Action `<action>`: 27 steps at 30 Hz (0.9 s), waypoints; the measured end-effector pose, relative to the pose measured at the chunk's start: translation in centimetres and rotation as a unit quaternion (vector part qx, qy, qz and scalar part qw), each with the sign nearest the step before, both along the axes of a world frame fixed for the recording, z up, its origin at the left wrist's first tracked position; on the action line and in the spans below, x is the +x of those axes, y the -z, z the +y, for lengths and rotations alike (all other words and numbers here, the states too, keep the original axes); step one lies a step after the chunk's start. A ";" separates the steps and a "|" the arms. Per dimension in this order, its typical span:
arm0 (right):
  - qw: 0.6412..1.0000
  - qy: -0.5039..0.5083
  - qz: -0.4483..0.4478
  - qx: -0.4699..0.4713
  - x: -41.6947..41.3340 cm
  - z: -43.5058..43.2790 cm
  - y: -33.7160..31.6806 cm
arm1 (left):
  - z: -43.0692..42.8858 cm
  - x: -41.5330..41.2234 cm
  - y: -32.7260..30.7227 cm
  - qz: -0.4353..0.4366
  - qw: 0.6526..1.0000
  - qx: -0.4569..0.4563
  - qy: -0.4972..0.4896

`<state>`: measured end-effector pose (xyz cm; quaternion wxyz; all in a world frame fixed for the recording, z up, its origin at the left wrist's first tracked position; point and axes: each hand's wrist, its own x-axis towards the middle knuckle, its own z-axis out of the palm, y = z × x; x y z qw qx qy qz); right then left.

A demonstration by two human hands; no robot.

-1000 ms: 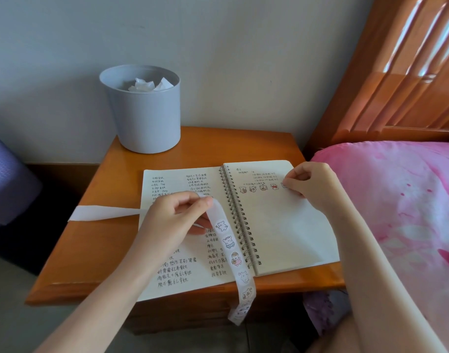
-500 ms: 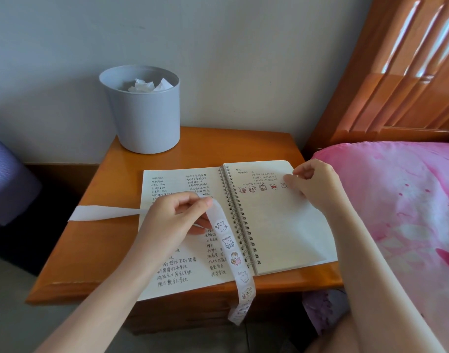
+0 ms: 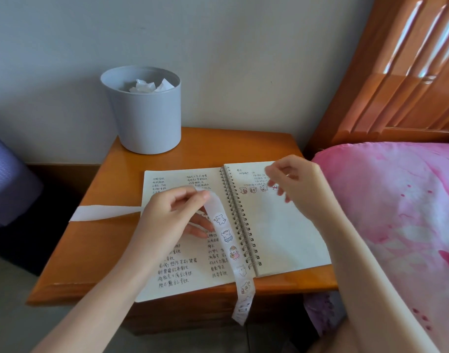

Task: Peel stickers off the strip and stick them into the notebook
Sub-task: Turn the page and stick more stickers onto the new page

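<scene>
The left hand arches over the open spiral-bound notebook on the orange wooden nightstand, pinching the white sticker strip, which trails over the front edge. The right hand hovers above the right page, fingers loosely curled, holding nothing visible.

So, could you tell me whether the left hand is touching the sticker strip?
Touching: the head view shows the left hand pinching the sticker strip between thumb and fingers.
</scene>
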<state>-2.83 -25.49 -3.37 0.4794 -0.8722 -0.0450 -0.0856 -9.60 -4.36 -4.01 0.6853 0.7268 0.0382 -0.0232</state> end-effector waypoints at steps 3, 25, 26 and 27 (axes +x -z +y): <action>0.985 -0.144 0.082 0.048 -2.6 3.0 -0.7 | 0.0 0.0 -0.4 -0.020 0.999 -0.020 -0.028; 0.970 -0.186 0.103 0.119 -4.2 5.0 -0.3 | 0.1 -0.1 -0.4 -0.022 1.000 0.003 -0.004; 0.969 -0.190 0.102 0.119 -4.2 4.9 -0.4 | 0.1 -0.1 -0.4 -0.022 1.000 0.003 -0.008; 0.969 -0.192 0.099 0.119 -4.2 4.9 -0.4 | 0.1 -0.1 -0.4 -0.021 1.000 0.001 -0.010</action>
